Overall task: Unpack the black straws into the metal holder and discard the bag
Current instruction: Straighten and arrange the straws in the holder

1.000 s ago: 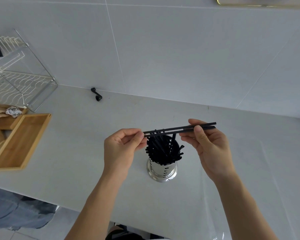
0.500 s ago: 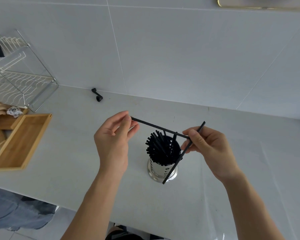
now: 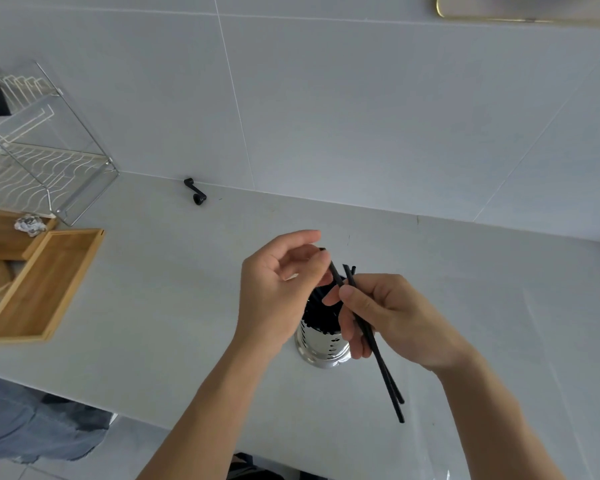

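A perforated metal holder (image 3: 321,344) stands on the white counter, packed with several black straws (image 3: 316,306). My right hand (image 3: 392,317) grips two loose black straws (image 3: 383,368) just right of the holder; they slant from above its rim down toward the front edge. My left hand (image 3: 278,289) hovers over the holder's left side, and its curled fingertips pinch the upper end of another straw (image 3: 331,268). A clear plastic bag (image 3: 537,344) lies flat on the counter to the right, barely visible.
A wooden tray (image 3: 39,282) and a wire dish rack (image 3: 45,147) sit at the left, with crumpled foil (image 3: 30,224) between them. A small black crank-shaped piece (image 3: 195,192) lies by the tiled wall. Another person's clothing (image 3: 32,427) shows below the counter's front edge.
The straws were held level between both hands above the holder. They have swung to a steep slant, and my left hand has moved right, close to my right hand.
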